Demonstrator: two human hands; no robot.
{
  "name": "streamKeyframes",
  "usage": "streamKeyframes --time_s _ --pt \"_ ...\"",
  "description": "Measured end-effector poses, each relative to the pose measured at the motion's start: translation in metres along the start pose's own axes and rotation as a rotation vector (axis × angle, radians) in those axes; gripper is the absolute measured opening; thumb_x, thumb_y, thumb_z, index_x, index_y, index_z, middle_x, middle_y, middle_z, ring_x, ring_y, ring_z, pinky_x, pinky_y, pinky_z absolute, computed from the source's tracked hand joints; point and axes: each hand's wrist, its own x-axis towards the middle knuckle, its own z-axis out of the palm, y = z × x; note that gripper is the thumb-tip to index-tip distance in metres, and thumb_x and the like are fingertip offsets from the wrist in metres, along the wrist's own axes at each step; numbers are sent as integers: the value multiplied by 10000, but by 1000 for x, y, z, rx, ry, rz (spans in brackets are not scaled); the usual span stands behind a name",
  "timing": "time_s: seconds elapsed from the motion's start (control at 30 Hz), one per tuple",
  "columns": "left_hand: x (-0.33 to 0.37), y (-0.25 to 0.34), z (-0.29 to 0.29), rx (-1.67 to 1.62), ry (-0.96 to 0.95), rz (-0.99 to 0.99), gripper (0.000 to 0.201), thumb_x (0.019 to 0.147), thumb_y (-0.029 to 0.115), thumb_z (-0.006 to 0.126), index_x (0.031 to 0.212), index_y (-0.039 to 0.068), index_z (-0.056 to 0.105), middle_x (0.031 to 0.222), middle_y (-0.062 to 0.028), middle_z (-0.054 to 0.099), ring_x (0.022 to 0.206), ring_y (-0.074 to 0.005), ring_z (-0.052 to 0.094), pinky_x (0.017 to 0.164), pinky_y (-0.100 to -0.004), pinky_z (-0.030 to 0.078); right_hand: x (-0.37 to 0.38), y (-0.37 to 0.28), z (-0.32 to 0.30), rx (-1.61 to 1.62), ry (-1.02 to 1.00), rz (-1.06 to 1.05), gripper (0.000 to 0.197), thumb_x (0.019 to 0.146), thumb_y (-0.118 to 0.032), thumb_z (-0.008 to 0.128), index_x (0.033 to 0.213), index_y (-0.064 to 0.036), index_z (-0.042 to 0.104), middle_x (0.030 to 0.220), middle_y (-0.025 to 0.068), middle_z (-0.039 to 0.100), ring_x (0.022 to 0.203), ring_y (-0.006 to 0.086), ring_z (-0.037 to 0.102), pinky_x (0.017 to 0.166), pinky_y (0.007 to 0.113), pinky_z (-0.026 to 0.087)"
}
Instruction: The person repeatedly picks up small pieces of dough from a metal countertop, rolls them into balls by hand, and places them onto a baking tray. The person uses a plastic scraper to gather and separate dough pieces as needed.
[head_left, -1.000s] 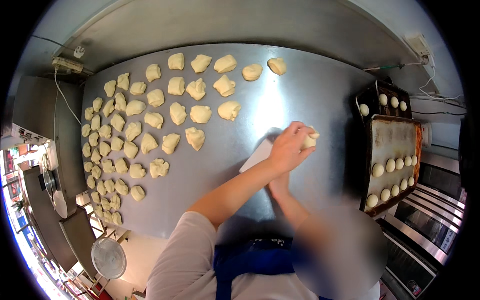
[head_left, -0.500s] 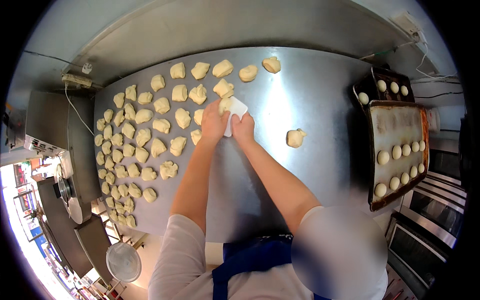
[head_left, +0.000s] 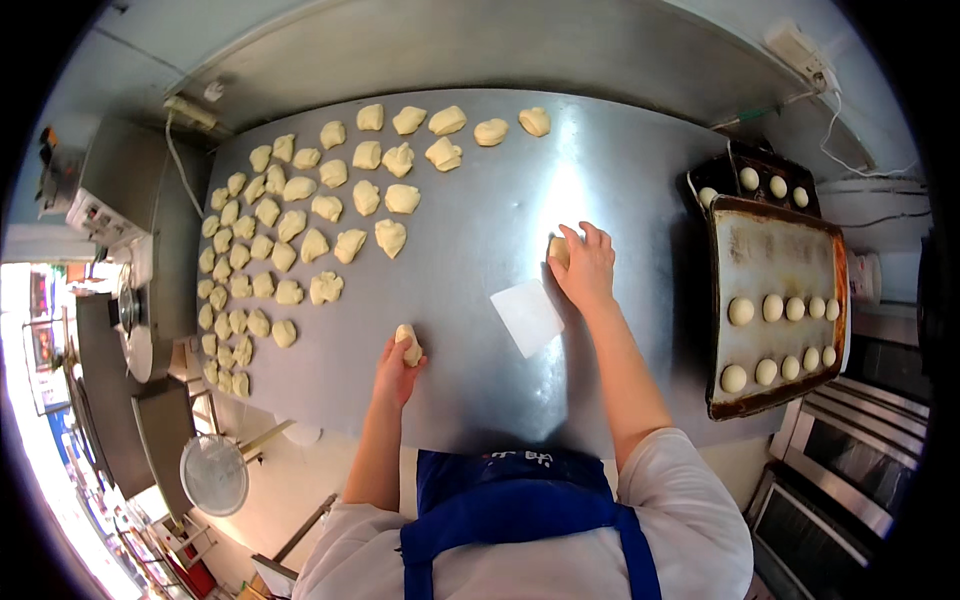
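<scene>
A pale piece of dough is in the grip of my left hand, just above the near middle of the steel table. My right hand curls its fingers round another dough piece, which is partly hidden by the hand, farther back and to the right. Between the two hands a white flat dough scraper lies loose on the table. Many rough dough pieces sit in rows over the table's left half, and a short row runs along its far edge.
The steel table reaches up to a metal wall panel. On the right, a dark-rimmed baking tray holds two rows of round dough balls, with a second tray behind it. A round stool stands on the floor at left.
The scraper has been let go and lies on the table. My hands have parted: the left came nearer with a dough piece, the right moved right onto the lone piece there.
</scene>
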Motion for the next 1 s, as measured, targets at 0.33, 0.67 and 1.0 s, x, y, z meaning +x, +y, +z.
streamKeyframes --time_s 0.33,0.67,1.0 --pt "-64 -1 1 506 28 608 515 923 147 758 1396 25 594 1202 -62 663 1106 -200 639 919 -382 558 -12 6 21 103 -238 -307 223 814 -35 699 1030 -66 650 1122 98 597 1099 344 579 926 427 580" --pt "-51 -12 -146 1439 322 1214 612 764 230 874 1333 116 679 1254 -198 579 1131 -412 565 1001 -513 480 -197 -125 -38 537 -199 -408 516 791 -237 829 1254 -111 638 1366 171 550 1246 395 536 1037 507 486" --pt "29 14 -92 1377 366 1440 142 910 263 706 948 135 752 940 -70 671 976 -310 597 958 -493 428 -169 -178 85 220 94 -291 168 869 -203 726 1009 -141 658 1195 73 595 1124 302 547 983 524 386"
